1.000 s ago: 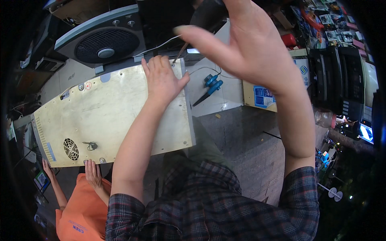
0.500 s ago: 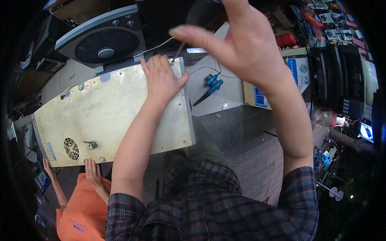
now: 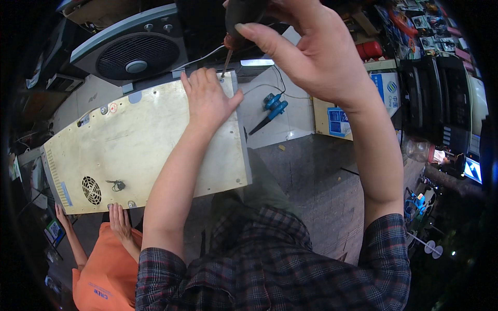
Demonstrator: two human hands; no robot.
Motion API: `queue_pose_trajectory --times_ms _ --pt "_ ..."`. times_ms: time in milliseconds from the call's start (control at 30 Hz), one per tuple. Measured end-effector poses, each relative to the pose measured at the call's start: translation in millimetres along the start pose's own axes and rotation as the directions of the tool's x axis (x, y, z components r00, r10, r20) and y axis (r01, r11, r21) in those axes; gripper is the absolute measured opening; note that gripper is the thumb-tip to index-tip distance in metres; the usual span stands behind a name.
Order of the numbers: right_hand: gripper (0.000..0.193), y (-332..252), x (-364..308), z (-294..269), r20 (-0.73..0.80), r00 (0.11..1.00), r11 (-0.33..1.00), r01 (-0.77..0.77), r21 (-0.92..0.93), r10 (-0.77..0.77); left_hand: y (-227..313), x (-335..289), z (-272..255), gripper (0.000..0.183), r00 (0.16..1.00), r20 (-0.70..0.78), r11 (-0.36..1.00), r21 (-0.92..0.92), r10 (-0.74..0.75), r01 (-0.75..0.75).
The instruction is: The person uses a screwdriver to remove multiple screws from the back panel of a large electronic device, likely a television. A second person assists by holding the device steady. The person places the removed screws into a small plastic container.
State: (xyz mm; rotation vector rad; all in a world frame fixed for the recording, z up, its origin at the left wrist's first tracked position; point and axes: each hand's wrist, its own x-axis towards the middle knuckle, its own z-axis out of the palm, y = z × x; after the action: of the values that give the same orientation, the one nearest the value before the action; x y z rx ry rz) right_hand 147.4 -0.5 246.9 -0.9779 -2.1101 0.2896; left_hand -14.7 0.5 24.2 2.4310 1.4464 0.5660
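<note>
In the head view, a large pale metal panel lies in front of the person, its right end near the middle of the view. The left hand rests palm down near its far right corner, 4 fingers side by side and pointing away, the thumb spread wide toward the right edge; it grasps nothing. The right hand is raised beyond that corner with its thumb against the dark handle of a screwdriver, fingers curled around it, though the top edge cuts some off. The slanted shaft runs down to the panel's corner, just beside the left fingertips; whether the tip sits in a screw is too small to tell. At the panel's near left edge, a co-worker in an orange shirt touches it with 2 hands. A grey unit with a round grille stands beyond the far edge, and a blue blower lies right of the panel.
</note>
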Motion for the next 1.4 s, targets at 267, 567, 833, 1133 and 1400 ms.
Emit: queue_pose_trajectory --times_ms 267,567,833,1133,1400 --pt "0.063 -32.5 0.7 21.2 -0.222 0.948 0.930 -0.279 -0.238 0.228 -1.0 -0.1 -0.3 0.081 0.998 0.052 0.999 0.032 -0.033 0.031" --pt "0.062 2.7 -4.0 -6.6 0.056 0.998 0.999 -0.042 -0.019 0.043 1.2 -0.9 -0.7 0.078 0.999 0.036 1.000 0.015 -0.016 0.015" --pt "0.060 -37.0 7.5 -1.3 -0.022 0.967 0.916 -0.248 -0.315 0.254 0.1 -0.9 -1.0 0.079 1.000 0.025 1.000 0.024 -0.013 0.013" --pt "0.055 -27.6 0.5 2.4 -0.176 0.978 0.975 -0.140 -0.170 0.110 2.3 -0.5 -1.0 0.079 0.999 0.044 1.000 0.020 -0.017 0.016" --pt "0.057 -21.2 -0.4 -0.4 -0.049 0.996 0.924 -0.091 -0.371 0.078 2.1 -1.2 0.5 0.081 1.000 -0.001 1.000 0.000 -0.005 0.005"
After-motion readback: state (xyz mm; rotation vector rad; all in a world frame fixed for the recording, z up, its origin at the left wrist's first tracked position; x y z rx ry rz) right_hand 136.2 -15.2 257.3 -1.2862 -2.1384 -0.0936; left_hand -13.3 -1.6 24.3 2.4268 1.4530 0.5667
